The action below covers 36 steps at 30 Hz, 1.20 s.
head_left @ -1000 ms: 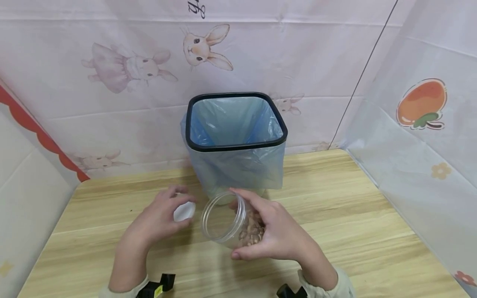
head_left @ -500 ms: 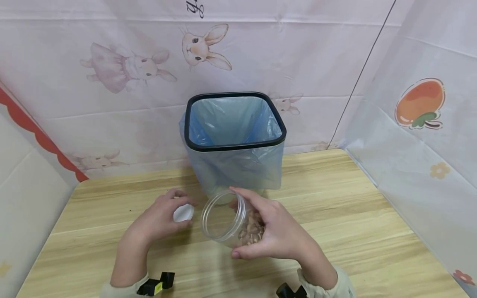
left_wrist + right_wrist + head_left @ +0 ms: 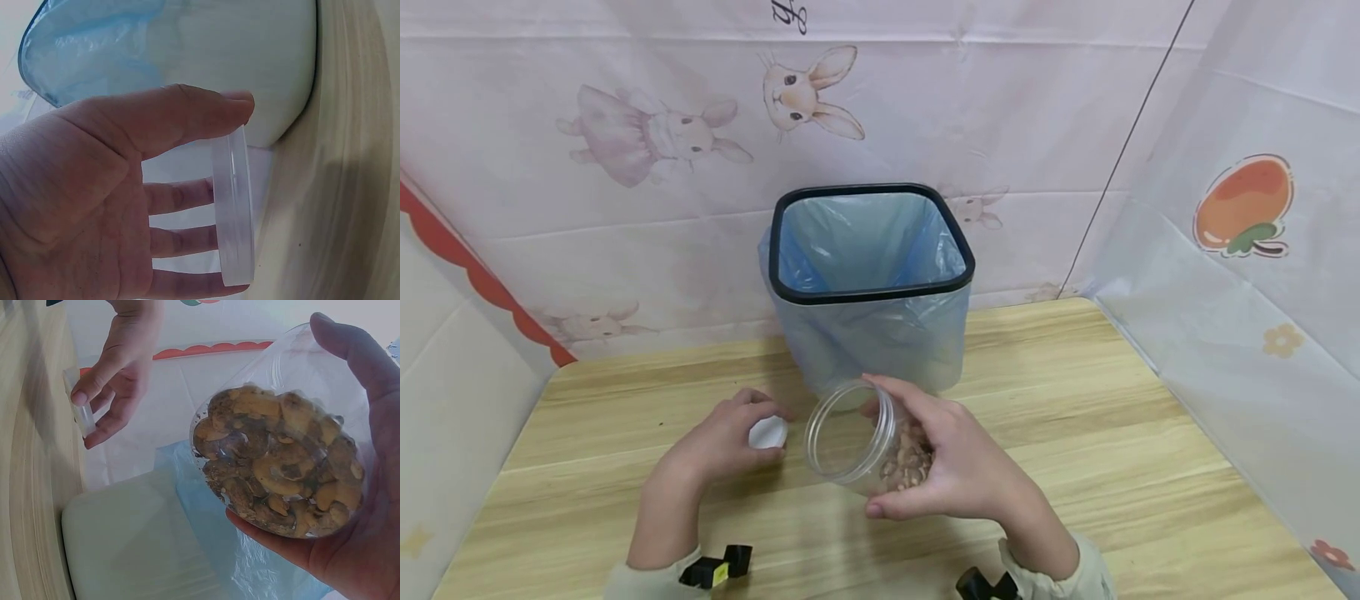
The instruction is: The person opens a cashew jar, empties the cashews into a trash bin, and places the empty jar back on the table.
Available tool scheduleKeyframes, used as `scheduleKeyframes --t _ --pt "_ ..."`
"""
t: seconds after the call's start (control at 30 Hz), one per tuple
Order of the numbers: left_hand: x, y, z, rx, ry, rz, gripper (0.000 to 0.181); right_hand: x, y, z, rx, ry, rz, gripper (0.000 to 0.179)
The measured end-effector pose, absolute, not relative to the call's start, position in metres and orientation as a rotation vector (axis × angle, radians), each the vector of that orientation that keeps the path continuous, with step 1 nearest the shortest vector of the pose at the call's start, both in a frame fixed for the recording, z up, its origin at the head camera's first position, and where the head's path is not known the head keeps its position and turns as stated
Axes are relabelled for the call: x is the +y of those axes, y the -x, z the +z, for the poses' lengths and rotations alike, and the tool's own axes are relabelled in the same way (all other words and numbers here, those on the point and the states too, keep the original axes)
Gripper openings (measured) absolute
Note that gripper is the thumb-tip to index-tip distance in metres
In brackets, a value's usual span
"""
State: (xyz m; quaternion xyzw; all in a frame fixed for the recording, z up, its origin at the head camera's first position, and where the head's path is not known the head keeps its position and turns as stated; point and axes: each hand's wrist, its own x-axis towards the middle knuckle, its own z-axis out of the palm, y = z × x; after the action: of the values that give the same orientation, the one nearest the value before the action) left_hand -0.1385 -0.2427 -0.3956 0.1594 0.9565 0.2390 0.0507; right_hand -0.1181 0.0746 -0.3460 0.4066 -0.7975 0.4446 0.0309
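My right hand (image 3: pixel 951 467) grips a clear plastic jar (image 3: pixel 850 435) around its side. The jar lies tilted, its uncovered mouth facing left toward my other hand. Brown, curled dried pieces (image 3: pixel 281 459) are gathered at its bottom end; their exact kind is hard to tell. My left hand (image 3: pixel 722 437) pinches a round, whitish translucent lid (image 3: pixel 234 209) by its edge, thumb on one side and fingertips on the other. Lid and jar are apart, both just above the table, with a small gap between them.
Behind the hands stands a pale square bin (image 3: pixel 955 358) with a black rim and a blue plastic liner (image 3: pixel 857 242). The wooden table (image 3: pixel 1150 500) meets printed cloth walls (image 3: pixel 685 275) at the back and sides.
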Motion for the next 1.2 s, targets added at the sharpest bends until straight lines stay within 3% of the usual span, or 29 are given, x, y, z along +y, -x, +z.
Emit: scheduleKeyframes --t 1.2 --pt "-0.247 0.148 -0.42 2.793 -0.318 0.726 0.043 0.075 0.119 -0.346 -2.417 -1.279 1.363 0.105"
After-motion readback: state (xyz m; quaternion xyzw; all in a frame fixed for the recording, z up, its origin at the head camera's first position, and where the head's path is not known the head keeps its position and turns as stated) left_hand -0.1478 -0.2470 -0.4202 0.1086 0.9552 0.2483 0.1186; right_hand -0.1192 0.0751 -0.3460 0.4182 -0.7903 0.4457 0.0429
